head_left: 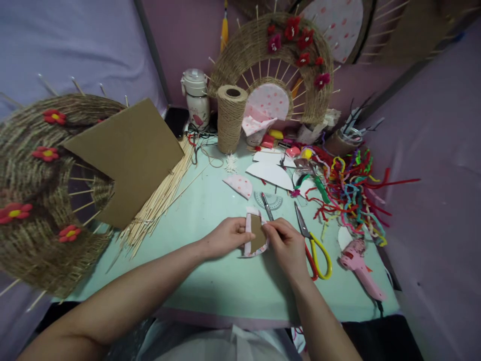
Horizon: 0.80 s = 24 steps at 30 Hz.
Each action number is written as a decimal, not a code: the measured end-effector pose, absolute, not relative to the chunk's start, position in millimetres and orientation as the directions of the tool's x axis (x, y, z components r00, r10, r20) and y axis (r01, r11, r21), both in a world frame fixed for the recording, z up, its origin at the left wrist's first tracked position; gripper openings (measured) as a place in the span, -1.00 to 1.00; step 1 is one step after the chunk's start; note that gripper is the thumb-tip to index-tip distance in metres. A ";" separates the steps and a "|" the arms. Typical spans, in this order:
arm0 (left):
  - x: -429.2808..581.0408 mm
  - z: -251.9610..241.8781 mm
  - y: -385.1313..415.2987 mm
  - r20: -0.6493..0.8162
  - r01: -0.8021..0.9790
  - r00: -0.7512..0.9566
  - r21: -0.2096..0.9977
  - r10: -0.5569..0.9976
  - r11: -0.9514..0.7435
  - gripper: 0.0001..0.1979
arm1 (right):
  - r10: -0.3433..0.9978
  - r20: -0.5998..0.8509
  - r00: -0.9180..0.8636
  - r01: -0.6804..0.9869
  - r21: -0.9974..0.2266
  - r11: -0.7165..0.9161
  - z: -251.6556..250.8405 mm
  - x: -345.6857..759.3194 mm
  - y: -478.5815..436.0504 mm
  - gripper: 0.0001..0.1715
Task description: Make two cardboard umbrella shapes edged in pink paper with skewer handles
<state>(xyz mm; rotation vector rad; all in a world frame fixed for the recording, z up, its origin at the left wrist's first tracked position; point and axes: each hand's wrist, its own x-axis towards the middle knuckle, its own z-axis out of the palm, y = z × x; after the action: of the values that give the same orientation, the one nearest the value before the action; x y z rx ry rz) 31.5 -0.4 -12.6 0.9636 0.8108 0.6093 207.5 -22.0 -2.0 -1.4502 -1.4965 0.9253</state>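
**Cardboard piece (257, 233) held in both hands, near middle of counter**

We find the cardboard piece, brown, with pink dotted fabric folded over its edges, held just above the pale green counter (210, 286), close to the person. The left hand (225, 235) grips its left edge, fingers closed on it. The right hand (287, 245) pinches its upper right edge between thumb and fingertips.

Just right of the right hand lie scissors (313, 245) with yellow handles, blades pointing away from the person. Further right lies a pink glue gun (358, 265). A slim metal tool (267, 206) lies just beyond the piece.

At the far side we note a twine spool (230, 118) standing upright, a white bottle (196, 98) to its left, and a woven arch (270, 55) set with red flowers. A heap of coloured pipe cleaners (351, 188) lies to the right. Bamboo skewers (161, 200) lie to the left, partly under a cardboard sheet (128, 155).

The print on the bottle is too small for us to read.
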 end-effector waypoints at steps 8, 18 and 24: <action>25.3 -7.7 1.2 -0.289 0.014 0.735 0.911 0.613 0.412 -0.77 | 0.840 -0.461 -0.286 -0.070 -0.864 -0.498 -8.5 216.7 -9.8 -0.49; 21.6 -8.3 2.8 -0.319 0.101 0.696 0.930 0.643 0.353 -0.77 | 0.913 -0.334 -0.236 -0.006 -0.939 -0.345 -1.0 214.9 -10.2 -0.59; 23.3 -6.6 2.0 -0.336 0.049 0.696 0.904 0.635 0.424 -0.83 | 0.972 0.135 -0.190 0.369 -0.908 0.198 0.5 213.9 -17.5 -0.81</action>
<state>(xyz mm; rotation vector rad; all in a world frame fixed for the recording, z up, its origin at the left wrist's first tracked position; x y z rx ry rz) 23.3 2.0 -6.6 1.0877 0.7386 0.4107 213.9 -17.5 0.5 -1.2757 -1.6970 0.9798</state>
